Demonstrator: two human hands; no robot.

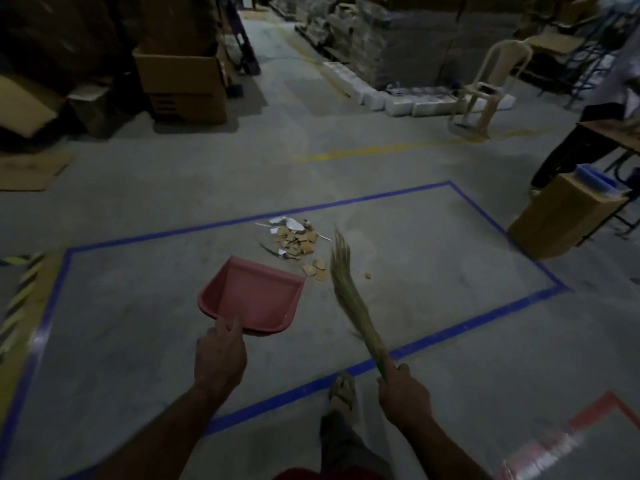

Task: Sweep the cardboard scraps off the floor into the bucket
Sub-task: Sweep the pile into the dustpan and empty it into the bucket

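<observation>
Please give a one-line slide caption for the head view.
Left hand holds pink dustpan, right hand holds broom beside cardboard scraps.

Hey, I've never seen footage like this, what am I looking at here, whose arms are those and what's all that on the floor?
This is one picture from a camera worn on a person's head, looking forward and down, so the arms are the wearer's own. The left hand holds a pink dustpan by its near edge. The right hand grips a straw broom, its bristles pointing toward a pile of cardboard scraps mixed with some white bits. The pile lies on a grey floor inside a rectangle of blue tape. The dustpan looks empty. No bucket is in view. Around stand cardboard boxes and a plastic chair.
</observation>
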